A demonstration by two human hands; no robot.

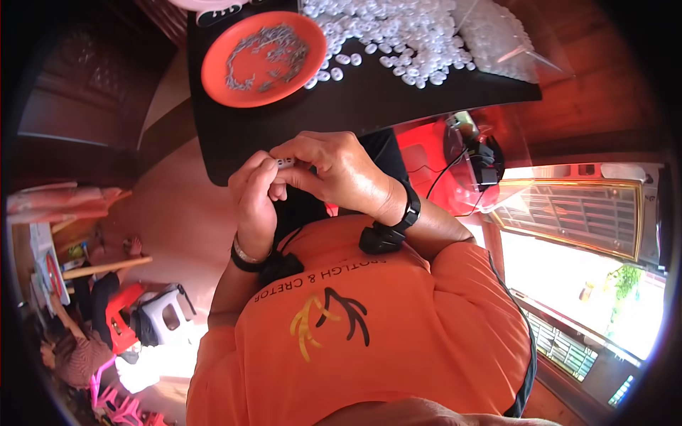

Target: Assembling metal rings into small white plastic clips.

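Note:
My left hand (254, 202) and my right hand (332, 170) meet in front of my chest, just off the near edge of the black table (284, 126). Between their fingertips they pinch a small white oval plastic piece with two dark holes (285, 162). Fingers cover part of it, so whether a metal bit sits in it cannot be made out. Beyond my hands, an orange plate (214, 74) carries many thin grey metal pieces, like small screws or pins (290, 50). Right of the plate spreads a heap of similar white oval pieces (398, 28).
A clear plastic bag full of white pieces (497, 42) lies at the table's far right. Below the table's right side, a red stool (419, 160) stands near dark devices with cables (484, 160). At far left are stools (167, 312) and a seated person (82, 355).

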